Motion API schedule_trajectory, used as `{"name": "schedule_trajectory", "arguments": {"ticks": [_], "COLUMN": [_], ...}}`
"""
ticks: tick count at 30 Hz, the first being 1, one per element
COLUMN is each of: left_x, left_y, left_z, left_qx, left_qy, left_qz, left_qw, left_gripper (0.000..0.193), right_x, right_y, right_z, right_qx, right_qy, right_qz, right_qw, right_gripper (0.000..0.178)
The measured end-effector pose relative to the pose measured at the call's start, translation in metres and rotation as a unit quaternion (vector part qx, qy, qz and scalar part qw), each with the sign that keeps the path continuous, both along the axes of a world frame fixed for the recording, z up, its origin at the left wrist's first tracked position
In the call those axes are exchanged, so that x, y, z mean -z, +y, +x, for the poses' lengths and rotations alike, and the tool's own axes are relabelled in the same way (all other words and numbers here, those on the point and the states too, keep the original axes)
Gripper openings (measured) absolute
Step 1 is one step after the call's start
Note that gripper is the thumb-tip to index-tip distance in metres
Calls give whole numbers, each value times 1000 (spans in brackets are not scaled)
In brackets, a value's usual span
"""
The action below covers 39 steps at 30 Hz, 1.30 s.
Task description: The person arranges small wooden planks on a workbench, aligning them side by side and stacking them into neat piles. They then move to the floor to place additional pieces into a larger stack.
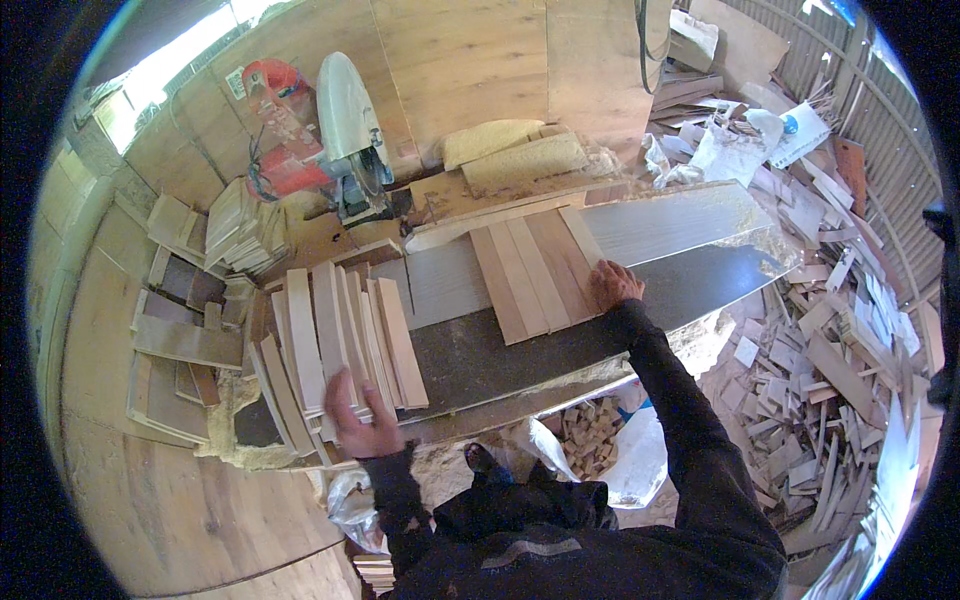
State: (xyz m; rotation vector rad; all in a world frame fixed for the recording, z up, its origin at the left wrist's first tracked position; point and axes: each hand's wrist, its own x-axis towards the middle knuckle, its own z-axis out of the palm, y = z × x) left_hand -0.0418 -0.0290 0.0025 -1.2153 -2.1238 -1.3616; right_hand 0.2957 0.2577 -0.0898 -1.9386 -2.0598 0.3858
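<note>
Several wooden slats (540,268) lie side by side as a flat row across the grey and black work surface. My right hand (614,287) is at the row's right edge, its fingers bent against the outermost slat. To the left, a bundle of slats (345,330) stands packed together in a leaning row. My left hand (362,416) is over the near end of this bundle, a little blurred, thumb and fingers apart. No slat shows in its grasp.
A red saw with a pale blade guard (350,105) stands behind the bench at the left. Stacked boards (188,340) lie left of the bundle. Wood offcuts (815,400) are heaped on the right. A white sack of small blocks (635,455) sits below the bench's near edge.
</note>
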Motion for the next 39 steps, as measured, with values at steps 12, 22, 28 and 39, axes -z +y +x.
{"name": "schedule_trajectory", "arguments": {"ticks": [12,22,28,39], "left_x": [38,30,32,28], "left_y": [-28,-32,-36,-34], "left_z": [-85,-84,-88,-109], "left_qx": [-97,-109,-95,-22], "left_qy": [-49,-48,-44,-123], "left_qz": [-153,-132,-125,-43], "left_qw": [982,984,987,991], "left_gripper": [66,46,46,72], "right_x": [12,-1,-3,6], "right_y": [-64,-134,-122,-106], "right_z": [-33,-135,-121,-90], "right_qx": [-18,-164,-59,4], "right_qy": [94,-63,-34,-98], "right_qz": [241,239,310,246], "right_qw": [966,955,948,964], "right_gripper": [44,49,44,44]}}
